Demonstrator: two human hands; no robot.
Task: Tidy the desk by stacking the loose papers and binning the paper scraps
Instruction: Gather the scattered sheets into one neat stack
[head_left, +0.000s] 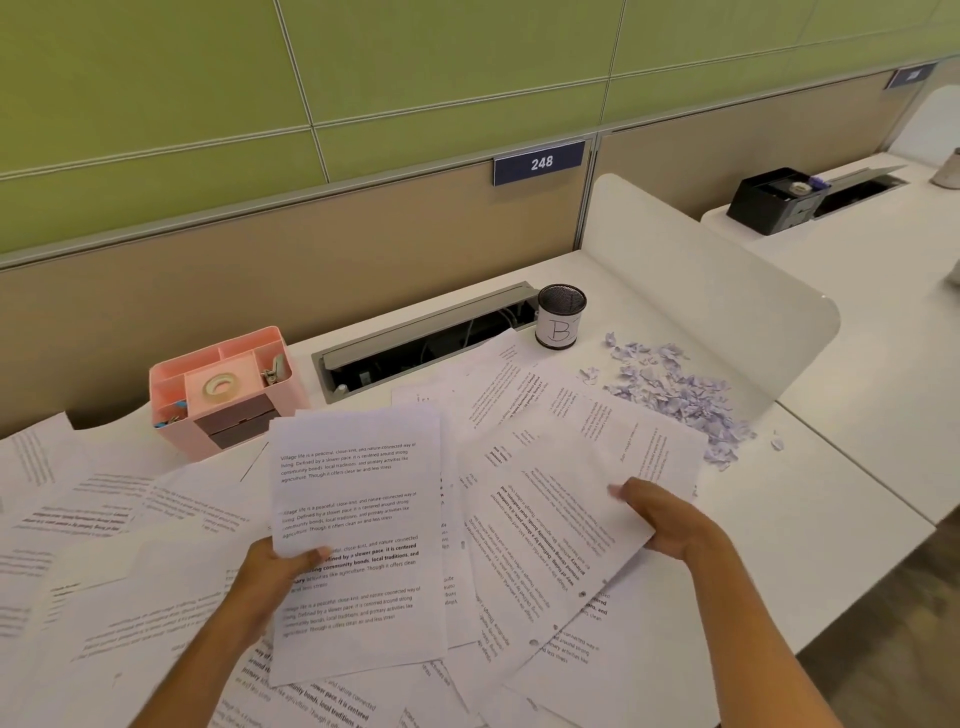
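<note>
Early stage, judging by the mess. Left hand (283, 564) grips a small bundle of printed sheets (358, 540) by its left edge, thumb curled over the front; looks like more than one page, so the stack is started but thin. Right hand (660, 519) pinches the right edge of another sheet (561, 514), which lies skewed between the two hands, not yet joined to the bundle.

Still to do: most of it. Loose papers (104, 571) fan out over the counter (810, 530), left of and under the left hand, more beyond both hands, all at odd angles, overlapping.

Scraps (675, 389): pale purple bits in a heap beyond the right hand & a bit to its right, w/ a few strays round it. None binned as far as I can see. Black mesh cup (561, 314) w/ a handwritten label sits just left of the heap, prob. the bin; can't see inside.
</note>
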